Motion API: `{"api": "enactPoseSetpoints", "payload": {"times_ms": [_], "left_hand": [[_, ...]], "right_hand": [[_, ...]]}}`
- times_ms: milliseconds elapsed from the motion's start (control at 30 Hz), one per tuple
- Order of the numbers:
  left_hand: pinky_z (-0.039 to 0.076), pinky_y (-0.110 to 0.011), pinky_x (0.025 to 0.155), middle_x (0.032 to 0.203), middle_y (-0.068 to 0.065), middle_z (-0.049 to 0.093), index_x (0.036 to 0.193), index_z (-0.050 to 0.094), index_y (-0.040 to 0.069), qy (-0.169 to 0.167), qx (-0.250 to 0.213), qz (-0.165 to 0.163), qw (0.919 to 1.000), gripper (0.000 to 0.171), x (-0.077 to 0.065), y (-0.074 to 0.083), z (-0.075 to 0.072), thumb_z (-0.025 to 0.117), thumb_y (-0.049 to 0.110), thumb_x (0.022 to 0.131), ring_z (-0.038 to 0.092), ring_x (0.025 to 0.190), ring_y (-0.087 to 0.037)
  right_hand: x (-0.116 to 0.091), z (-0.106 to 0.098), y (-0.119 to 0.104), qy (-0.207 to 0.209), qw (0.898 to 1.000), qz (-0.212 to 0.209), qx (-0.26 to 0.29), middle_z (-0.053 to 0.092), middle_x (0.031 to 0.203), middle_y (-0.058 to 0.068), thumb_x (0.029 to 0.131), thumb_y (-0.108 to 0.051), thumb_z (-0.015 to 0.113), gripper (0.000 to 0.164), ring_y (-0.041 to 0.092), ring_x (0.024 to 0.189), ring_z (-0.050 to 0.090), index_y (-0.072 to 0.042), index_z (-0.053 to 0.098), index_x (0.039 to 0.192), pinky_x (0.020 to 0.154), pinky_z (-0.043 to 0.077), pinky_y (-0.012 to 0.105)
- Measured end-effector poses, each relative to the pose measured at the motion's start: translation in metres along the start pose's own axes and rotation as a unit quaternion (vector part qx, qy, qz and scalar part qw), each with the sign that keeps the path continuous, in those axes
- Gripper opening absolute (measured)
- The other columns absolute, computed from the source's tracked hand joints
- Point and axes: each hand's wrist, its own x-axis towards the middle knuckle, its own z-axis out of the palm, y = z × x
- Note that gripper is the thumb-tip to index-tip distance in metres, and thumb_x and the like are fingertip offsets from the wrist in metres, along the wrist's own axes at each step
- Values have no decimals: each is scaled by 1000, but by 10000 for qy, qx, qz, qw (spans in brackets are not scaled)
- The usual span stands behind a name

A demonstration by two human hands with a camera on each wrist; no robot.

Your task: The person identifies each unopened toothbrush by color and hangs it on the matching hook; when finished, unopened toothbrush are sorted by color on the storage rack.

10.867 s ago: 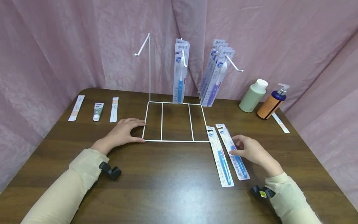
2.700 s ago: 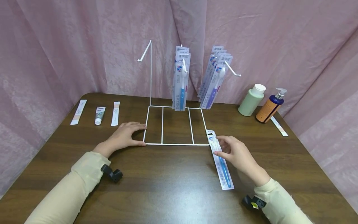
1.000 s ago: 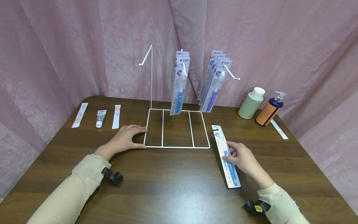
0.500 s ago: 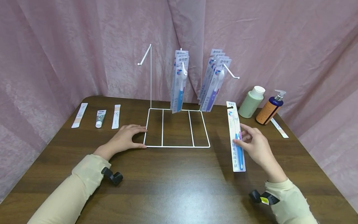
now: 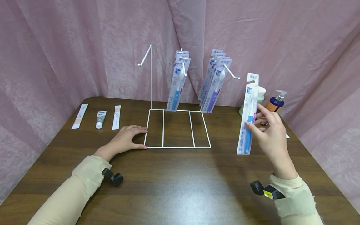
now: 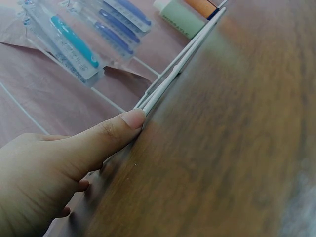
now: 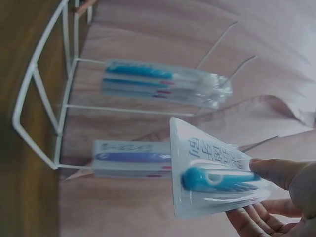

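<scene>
My right hand [image 5: 271, 134] pinches a packaged toothbrush [image 5: 247, 122] with a blue handle, thumb in front and fingers behind. The pack is raised upright over the table's right side, its hook hole on top; in the right wrist view its lower end faces the camera. My left hand [image 5: 123, 142] lies at the left side of a white wire display rack [image 5: 178, 147], thumb [image 6: 131, 120] against the front corner and fingertips further back on the side wire. Blue packaged toothbrushes [image 5: 177, 84] hang on the middle hook, purple ones [image 5: 215, 87] on the right hook; the left hook [image 5: 144, 56] is bare.
Behind the held pack stand a green bottle [image 5: 261, 93], partly hidden, and an orange pump bottle [image 5: 274, 104]. On the left lie a small tube [image 5: 101, 119] and two slim sachets, one at the edge [image 5: 80, 116]. A pink curtain [image 5: 118, 37] closes the back.
The right hand has picked the last loose toothbrush pack off the table and raised it right and upward. Earlier, another blue pack went onto the middle hook. The left hand stays put.
</scene>
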Motion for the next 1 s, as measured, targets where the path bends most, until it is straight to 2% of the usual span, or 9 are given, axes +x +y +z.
{"api": "enactPoseSetpoints", "payload": {"times_ms": [133,200,267,433,500,867,1000], "left_hand": [[25,-58,111,145,-6,51,135,57,14,3,-17,-3,10000,77,0,-1,0,74,58,74,41,136,-32],[25,-58,111,145,-6,51,135,57,14,4,-23,1,10000,77,-1,-1,0,74,58,74,41,136,-32],[25,-58,111,145,-5,51,134,57,14,10,-16,13,10000,77,0,-1,0,74,59,74,41,136,-32],[26,-57,111,145,-5,51,135,57,14,15,-8,24,10000,77,0,-1,0,73,59,74,41,135,-32],[26,-58,111,145,-5,51,134,57,14,12,-1,21,10000,77,-1,0,0,74,58,74,41,135,-32],[26,-60,110,145,-6,51,134,57,15,21,9,-9,10000,75,-2,1,1,75,57,74,41,135,-33],[26,-59,110,145,-5,51,134,57,15,22,20,-6,10000,75,-1,1,0,74,57,74,41,135,-33]], "right_hand": [[3,-1,-14,487,9978,-252,359,47,100,-14,78,0,77,65,-11,84,48,-3,51,138,66,41,-4],[3,1,-22,605,9957,-462,533,42,102,-21,77,2,77,66,-10,85,50,-3,51,138,67,43,-3],[3,5,-31,653,9931,-693,680,46,103,-17,76,3,77,66,-9,86,51,-2,51,137,69,44,-2],[4,21,-46,549,9888,-1049,913,54,105,17,74,6,78,67,-7,89,52,0,52,136,70,46,0],[5,29,-49,456,9882,-1098,961,54,105,23,74,5,78,67,-5,90,52,0,51,136,70,47,1],[11,69,-67,-5,9868,-1177,1114,55,102,20,76,-4,79,65,20,88,60,-1,52,136,67,49,3],[13,79,-74,-80,9873,-1211,1024,55,102,19,78,-7,79,64,21,86,60,-1,52,135,67,55,14]]}}
